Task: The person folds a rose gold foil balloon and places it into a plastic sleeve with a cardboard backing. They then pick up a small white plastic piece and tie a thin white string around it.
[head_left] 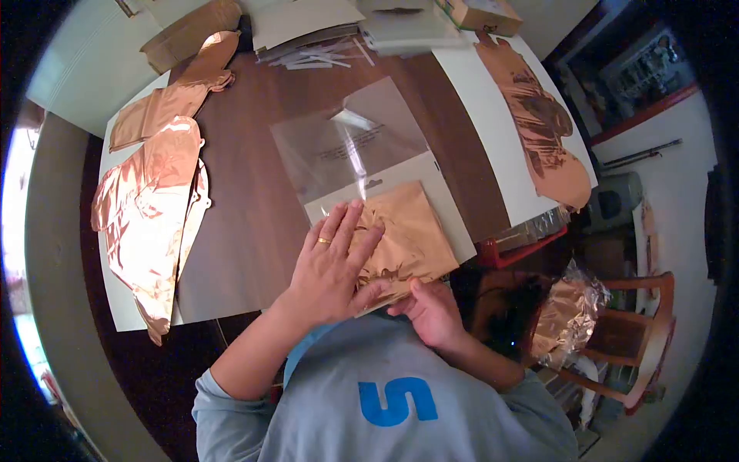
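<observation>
1. While our L hand (332, 258) lies flat w/ fingers loose on the folded foil (408, 231), our R hand (435, 312) pinches its near edge, thumb on top.
2. Foil's loc.: on a pale card (404, 171) w/ hang slot, mid-table (239, 200), right by our body.
3. Clear sleeve (308, 154) w/ printed text extends past card's far edge; we can't tell if card sits in it or on it.
4. To our R, on wooden chair (620, 335): clear bag (589, 289) w/ crumpled copper-col. foil (558, 327) inside.
5. Red tray (489, 254), just below table's R edge, holds clear plastic pkts (531, 229).
6. Far L, brown carton (192, 35); far R, smaller box (479, 15); we can't see into either.
</observation>
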Demonstrator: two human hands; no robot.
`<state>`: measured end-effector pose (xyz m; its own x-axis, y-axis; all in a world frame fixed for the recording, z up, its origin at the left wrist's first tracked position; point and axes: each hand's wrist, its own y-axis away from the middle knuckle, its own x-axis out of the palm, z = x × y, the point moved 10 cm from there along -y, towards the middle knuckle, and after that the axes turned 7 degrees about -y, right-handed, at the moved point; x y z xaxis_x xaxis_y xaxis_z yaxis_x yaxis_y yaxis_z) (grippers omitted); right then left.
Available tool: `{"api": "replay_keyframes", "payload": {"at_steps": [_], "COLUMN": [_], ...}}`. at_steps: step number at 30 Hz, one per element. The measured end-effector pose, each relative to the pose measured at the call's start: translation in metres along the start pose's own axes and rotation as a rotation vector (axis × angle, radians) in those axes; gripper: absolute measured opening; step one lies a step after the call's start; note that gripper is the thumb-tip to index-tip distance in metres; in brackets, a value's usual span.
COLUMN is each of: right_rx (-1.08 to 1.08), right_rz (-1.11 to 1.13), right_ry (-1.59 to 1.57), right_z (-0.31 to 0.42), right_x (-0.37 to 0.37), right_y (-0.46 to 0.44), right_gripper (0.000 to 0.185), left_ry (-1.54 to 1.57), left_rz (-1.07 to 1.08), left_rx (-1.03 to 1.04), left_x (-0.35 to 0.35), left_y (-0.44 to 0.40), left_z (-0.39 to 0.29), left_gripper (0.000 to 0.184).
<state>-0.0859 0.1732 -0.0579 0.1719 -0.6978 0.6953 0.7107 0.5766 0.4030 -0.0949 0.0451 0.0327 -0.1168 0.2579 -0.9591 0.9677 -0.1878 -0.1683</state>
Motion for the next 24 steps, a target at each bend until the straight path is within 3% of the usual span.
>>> {"api": "replay_keyframes", "payload": {"at_steps": [4,7,10,14,17,24], "right_rx": [-0.048,-0.085,0.027,0.058,-0.02,-0.088], "right_rz": [-0.093,-0.178,-0.123,-0.128,-0.159,-0.145], "right_ry": [0.224,0.112,-0.037,0.1,0.248,0.316], "right_z": [0.014,0.019,0.022,0.018,0.022,0.022], "right_x": [0.002,0.001,0.015,0.005,0.006,0.004], "right_y": [-0.003,-0.009,-0.014,-0.02,-0.02,-0.024], "right_gripper": [0.033,0.032,0.029,0.026,0.024,0.023], "left_ry": [0.086,0.219,0.259,0.394,0.255,-0.046], "left_rz": [-0.025,-0.06,-0.144,-0.228,-0.313,-0.091], "left_rx": [-0.037,-0.089,-0.105,-0.188,-0.135,-0.147], "left_x": [-0.006,-0.01,-0.014,-0.024,-0.037,-0.021], "left_y": [-0.004,-0.005,-0.006,-0.007,-0.017,-0.044], "left_z": [0.01,0.021,0.028,0.04,0.042,0.054], "left_gripper": [0.064,0.06,0.056,0.042,0.035,0.022]}}
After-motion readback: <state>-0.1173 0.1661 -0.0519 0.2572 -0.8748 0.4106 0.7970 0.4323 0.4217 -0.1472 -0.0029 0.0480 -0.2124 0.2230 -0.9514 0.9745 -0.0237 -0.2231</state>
